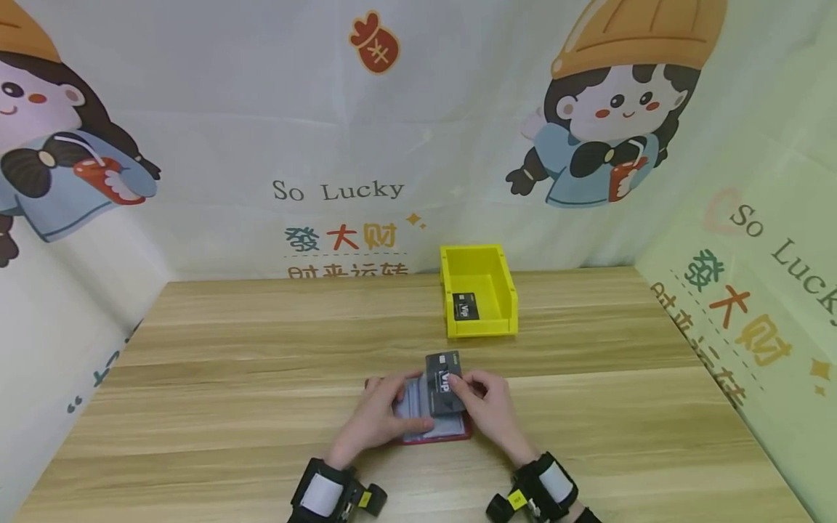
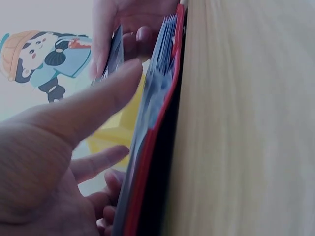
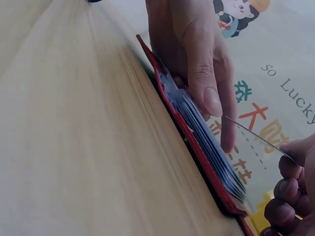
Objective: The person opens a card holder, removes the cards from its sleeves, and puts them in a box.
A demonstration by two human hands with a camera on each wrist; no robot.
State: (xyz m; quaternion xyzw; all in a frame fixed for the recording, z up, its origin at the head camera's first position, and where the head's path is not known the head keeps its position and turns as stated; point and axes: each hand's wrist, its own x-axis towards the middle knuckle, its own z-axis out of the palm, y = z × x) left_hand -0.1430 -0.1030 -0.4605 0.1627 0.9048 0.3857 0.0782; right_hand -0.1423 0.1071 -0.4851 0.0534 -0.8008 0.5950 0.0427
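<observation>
A card holder (image 1: 447, 430) with a red cover and clear plastic sleeves lies spread on the table. My left hand (image 1: 377, 414) holds it from the left; in the left wrist view the thumb (image 2: 110, 96) stretches over the sleeves (image 2: 165, 51) while the other fingers bend by the cover's edge. Above the sleeves, my right hand (image 1: 492, 407) pinches a dark card marked "Vip" (image 1: 439, 402) between thumb and fingers. Edge-on in the right wrist view, the card (image 3: 256, 136) is raised off the sleeves, its far end near the left thumb.
Behind the hands stands a yellow bin (image 1: 482, 327), with another dark "Vip" card (image 1: 466, 306) inside at its left. The wooden table (image 1: 248, 349) meets printed cloth walls (image 1: 216, 145) at the back and sides.
</observation>
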